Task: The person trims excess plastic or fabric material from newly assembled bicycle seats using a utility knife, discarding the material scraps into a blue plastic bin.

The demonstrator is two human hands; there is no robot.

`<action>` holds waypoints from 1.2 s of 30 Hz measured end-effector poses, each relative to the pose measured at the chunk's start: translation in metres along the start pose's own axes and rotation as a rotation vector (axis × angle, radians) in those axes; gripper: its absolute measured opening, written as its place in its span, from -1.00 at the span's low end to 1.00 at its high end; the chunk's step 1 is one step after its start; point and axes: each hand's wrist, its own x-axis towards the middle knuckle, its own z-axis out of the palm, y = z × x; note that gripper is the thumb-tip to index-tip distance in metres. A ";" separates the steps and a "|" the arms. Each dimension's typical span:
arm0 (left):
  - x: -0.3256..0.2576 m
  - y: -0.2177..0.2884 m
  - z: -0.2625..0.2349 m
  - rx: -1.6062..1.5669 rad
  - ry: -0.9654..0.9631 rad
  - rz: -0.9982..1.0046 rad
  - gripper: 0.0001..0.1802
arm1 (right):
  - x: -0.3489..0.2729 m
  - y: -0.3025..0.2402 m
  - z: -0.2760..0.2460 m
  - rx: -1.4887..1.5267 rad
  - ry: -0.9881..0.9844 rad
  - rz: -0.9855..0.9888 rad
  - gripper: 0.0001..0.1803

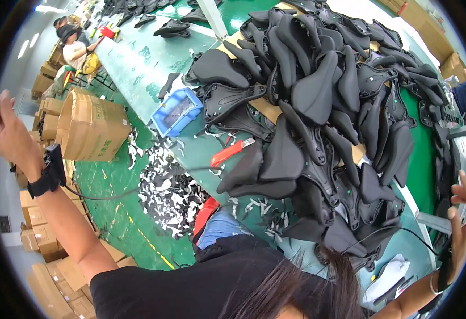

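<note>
Both my arms are stretched wide, away from the table. My left hand (pixel 10 130) is raised at the far left, empty, its fingers loosely extended near the picture's dark rim. A black strap with a small device (pixel 55 165) sits on that wrist, and a cable runs from it. At the right edge my right hand (pixel 462 220) is up with its fingers apart and nothing in them. Between them a large heap of black bicycle saddles (pixel 315 95) covers much of the table. A red utility knife (pixel 230 153) lies by the heap, near a blue plastic bin (pixel 161 125).
Black and white scraps (pixel 171 191) pile up on the green floor beside the table (pixel 132 69). A big cardboard carton (pixel 92 127) and stacked boxes (pixel 44 236) stand at left. Another person (pixel 76 53) sits far back left; part of someone (pixel 464 98) shows at right.
</note>
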 end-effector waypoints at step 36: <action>-0.446 -0.055 0.029 -1.354 -1.040 -1.236 -0.46 | 0.034 -0.432 0.322 0.979 -0.183 0.002 -0.32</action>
